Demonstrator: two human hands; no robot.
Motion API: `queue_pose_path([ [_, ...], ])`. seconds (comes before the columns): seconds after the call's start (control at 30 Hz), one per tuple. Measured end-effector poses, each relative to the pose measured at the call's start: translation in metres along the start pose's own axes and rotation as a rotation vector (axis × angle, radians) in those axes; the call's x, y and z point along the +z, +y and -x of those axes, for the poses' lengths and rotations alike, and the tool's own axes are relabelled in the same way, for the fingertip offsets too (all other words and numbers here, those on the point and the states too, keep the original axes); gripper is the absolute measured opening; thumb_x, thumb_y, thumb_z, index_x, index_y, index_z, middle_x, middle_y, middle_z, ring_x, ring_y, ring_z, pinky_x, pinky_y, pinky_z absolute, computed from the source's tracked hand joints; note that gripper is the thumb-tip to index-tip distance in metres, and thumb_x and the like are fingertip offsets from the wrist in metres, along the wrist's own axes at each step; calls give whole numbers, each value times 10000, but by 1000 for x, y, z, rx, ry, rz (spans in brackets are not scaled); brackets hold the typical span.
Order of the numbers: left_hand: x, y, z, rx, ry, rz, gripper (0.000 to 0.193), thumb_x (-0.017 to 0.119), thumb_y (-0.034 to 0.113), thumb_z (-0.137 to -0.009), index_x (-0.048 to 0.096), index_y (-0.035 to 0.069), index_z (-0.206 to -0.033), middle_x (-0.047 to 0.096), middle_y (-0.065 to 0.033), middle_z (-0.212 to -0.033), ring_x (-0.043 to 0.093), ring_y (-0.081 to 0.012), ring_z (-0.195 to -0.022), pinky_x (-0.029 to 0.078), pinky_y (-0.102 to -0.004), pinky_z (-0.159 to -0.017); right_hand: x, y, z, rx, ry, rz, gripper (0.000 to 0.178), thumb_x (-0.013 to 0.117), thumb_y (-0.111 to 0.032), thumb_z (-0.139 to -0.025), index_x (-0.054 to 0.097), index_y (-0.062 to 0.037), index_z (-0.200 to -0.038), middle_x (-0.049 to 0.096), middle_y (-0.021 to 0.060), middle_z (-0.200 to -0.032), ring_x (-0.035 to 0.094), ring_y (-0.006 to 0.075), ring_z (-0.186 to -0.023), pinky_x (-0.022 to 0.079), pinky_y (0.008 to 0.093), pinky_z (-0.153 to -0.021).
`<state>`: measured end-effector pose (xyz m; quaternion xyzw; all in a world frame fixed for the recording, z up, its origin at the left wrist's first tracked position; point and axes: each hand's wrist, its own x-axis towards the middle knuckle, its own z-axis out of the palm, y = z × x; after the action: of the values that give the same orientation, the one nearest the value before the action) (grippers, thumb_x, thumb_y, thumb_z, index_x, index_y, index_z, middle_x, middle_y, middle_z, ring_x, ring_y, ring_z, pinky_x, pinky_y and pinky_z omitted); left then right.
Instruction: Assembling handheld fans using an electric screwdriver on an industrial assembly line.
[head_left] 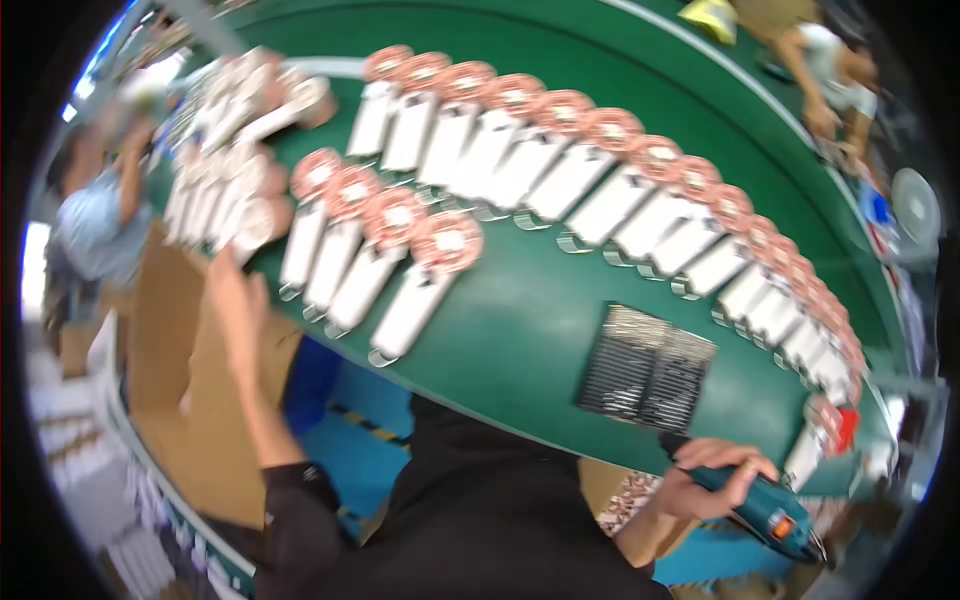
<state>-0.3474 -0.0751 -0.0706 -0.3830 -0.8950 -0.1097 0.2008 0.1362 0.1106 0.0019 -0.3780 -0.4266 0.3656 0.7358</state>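
Observation:
My left hand [238,310] reaches to the far left, its fingertips by the lower end of a white-handled handheld fan [262,222] with a pink round head. Its thumb stands apart from the fingers; blur hides whether they touch the fan. My right hand [715,475] is wrapped round a green electric screwdriver [775,512] at the lower right, its front end pointing away to the right. Before me, a short row of similar fans [375,275] lies on the green table [510,330], wire loops at the handle ends toward me.
A long curved row of fans [535,165] runs along the table's far side. Near the right hand lies a dark ribbed block [650,365]. More fans [235,100] are heaped at the left, above an open cardboard box [215,420]. People work at far left and upper right.

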Motion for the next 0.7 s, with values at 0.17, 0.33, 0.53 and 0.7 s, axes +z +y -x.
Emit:
queue_pose_path([
  [0.17, 10, -37, -10, 94, -48, -62, 553, 582, -8, -801, 428, 30, -1330, 478, -233, -1254, 475, -417, -1118, 385, -474, -947, -8, 1, 6, -27, -101, -21, 113, 430, -179, -937, 380, -92, -990, 423, 68, -604, 369, 162, -321, 411, 304, -321],
  [0.33, 0, -38, -34, 165, -166, -84, 411, 610, 138, -887, 476, -34, -1235, 525, -260, -1164, 511, -400, -1074, 406, -431, -907, -14, -10, 1, -75, -96, -26, 148, 386, -207, -960, 386, -92, -1053, 430, 82, -620, 385, 175, -339, 425, 302, -347],
  [0.53, -56, 36, -13, -151, 43, 465, 472, 676, 182, -878, 445, -47, -1220, 609, -123, -992, 609, -201, -849, 497, -300, -731, -24, -9, -7, 18, -96, -65, 128, 426, -119, -932, 363, -81, -1037, 460, 117, -610, 478, 239, -395, 475, 378, -407],
  [0.7, -72, 141, 36, -233, -435, 1230, 477, 719, 117, -806, 466, -11, -1189, 610, -111, -827, 582, -144, -552, 477, -247, -480, -25, -5, -4, 19, -123, -54, 141, 431, -111, -929, 360, -80, -1047, 476, 129, -615, 496, 251, -406, 483, 395, -419],
])
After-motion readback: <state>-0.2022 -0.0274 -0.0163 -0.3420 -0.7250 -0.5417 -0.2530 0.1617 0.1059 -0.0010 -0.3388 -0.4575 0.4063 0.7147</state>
